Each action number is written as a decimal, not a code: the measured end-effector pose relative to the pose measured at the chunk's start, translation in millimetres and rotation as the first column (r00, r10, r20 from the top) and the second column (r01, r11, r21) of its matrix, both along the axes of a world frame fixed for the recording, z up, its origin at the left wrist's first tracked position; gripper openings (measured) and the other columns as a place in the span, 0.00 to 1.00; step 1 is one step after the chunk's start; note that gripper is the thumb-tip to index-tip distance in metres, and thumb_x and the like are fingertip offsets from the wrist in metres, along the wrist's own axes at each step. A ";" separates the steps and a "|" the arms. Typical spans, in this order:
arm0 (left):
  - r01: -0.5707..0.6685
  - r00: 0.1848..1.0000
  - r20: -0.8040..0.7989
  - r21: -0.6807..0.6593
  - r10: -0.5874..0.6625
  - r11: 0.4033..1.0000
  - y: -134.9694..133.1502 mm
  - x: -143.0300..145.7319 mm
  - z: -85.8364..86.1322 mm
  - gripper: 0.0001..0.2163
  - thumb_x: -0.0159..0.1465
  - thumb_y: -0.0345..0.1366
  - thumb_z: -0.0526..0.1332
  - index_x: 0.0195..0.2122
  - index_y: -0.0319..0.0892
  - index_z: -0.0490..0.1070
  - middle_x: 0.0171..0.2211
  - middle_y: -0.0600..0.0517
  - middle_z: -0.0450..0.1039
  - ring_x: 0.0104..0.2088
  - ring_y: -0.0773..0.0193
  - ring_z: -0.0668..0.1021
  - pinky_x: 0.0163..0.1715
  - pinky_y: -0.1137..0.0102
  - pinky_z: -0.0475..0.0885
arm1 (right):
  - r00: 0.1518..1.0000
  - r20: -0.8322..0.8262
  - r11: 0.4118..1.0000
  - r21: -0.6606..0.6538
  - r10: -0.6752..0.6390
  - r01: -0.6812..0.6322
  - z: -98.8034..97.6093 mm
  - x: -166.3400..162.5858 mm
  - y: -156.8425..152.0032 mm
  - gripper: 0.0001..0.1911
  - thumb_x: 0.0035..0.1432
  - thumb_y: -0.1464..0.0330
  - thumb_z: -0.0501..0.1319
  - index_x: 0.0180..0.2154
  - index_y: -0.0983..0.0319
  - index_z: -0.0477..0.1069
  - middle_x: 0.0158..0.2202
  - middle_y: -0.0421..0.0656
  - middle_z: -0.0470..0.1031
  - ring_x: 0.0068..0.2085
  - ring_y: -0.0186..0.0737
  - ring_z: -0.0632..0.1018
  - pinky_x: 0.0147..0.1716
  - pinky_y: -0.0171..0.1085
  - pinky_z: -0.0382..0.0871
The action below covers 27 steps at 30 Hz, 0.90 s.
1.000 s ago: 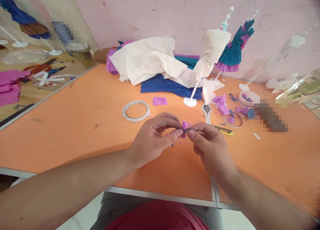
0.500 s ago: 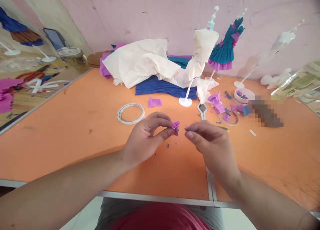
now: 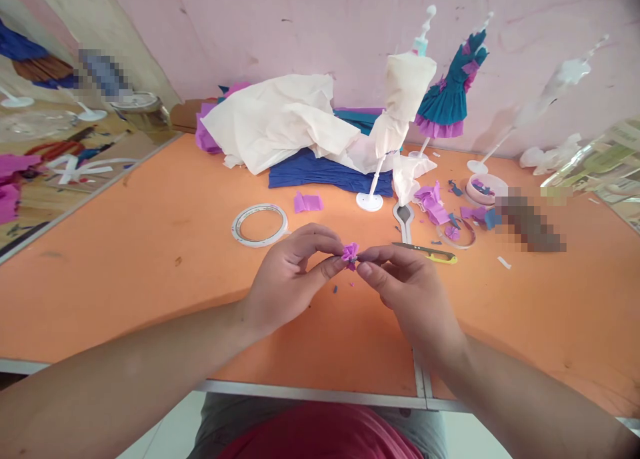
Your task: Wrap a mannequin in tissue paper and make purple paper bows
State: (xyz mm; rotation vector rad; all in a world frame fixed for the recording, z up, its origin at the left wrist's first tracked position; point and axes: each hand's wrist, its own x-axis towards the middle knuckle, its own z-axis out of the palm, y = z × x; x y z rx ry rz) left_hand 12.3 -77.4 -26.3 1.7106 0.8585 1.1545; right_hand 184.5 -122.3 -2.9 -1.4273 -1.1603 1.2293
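A small bunched piece of purple crepe paper (image 3: 350, 253) is pinched between the thumb and fingers of my left hand (image 3: 293, 272) above the orange table (image 3: 150, 259). My right hand (image 3: 407, 292) meets it from the right, thumb and forefinger pinched on the same paper piece. A few tiny paper scraps (image 3: 345, 288) lie on the table just below the two hands.
A roll of clear tape (image 3: 259, 224), yellow-handled snips (image 3: 433, 252) and a purple paper strip (image 3: 307, 202) lie beyond my hands. Further back stand a white mannequin stand (image 3: 397, 112), a teal-and-purple paper dress (image 3: 450, 96), and heaped white and blue paper (image 3: 295, 132). A small bowl (image 3: 483, 189) of scraps sits at right.
My right hand drew away from the purple paper piece, then came back and now pinches it again. The left hand kept hold of it throughout.
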 end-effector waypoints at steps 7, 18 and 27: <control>0.015 0.997 -0.077 0.022 -0.014 1.000 -1.4 1.7 -1.5 0.03 0.60 0.36 0.64 0.33 0.46 0.77 0.35 0.50 0.73 0.37 0.62 0.75 0.35 0.70 0.72 | 0.996 0.089 0.998 0.068 0.006 -0.012 -1.4 -1.4 1.3 0.09 0.52 0.61 0.65 0.30 0.60 0.74 0.28 0.39 0.74 0.25 0.30 0.66 0.21 0.31 0.59; -0.157 0.980 -0.118 0.051 0.162 0.986 -16.4 5.6 0.9 0.02 0.60 0.37 0.65 0.32 0.47 0.76 0.35 0.53 0.74 0.38 0.63 0.76 0.37 0.68 0.72 | 0.920 0.345 0.880 0.476 -0.188 0.001 -4.2 -8.5 -6.7 0.06 0.57 0.68 0.62 0.33 0.57 0.78 0.29 0.40 0.75 0.26 0.31 0.71 0.25 0.33 0.66; -0.054 0.992 0.101 -0.174 0.072 0.983 -6.8 3.5 3.1 0.03 0.59 0.37 0.65 0.33 0.46 0.75 0.33 0.53 0.74 0.35 0.64 0.77 0.39 0.67 0.74 | 0.983 0.183 0.952 0.305 -0.021 -0.037 0.6 -1.1 -7.1 0.14 0.60 0.67 0.58 0.47 0.55 0.74 0.37 0.40 0.76 0.27 0.30 0.71 0.25 0.33 0.66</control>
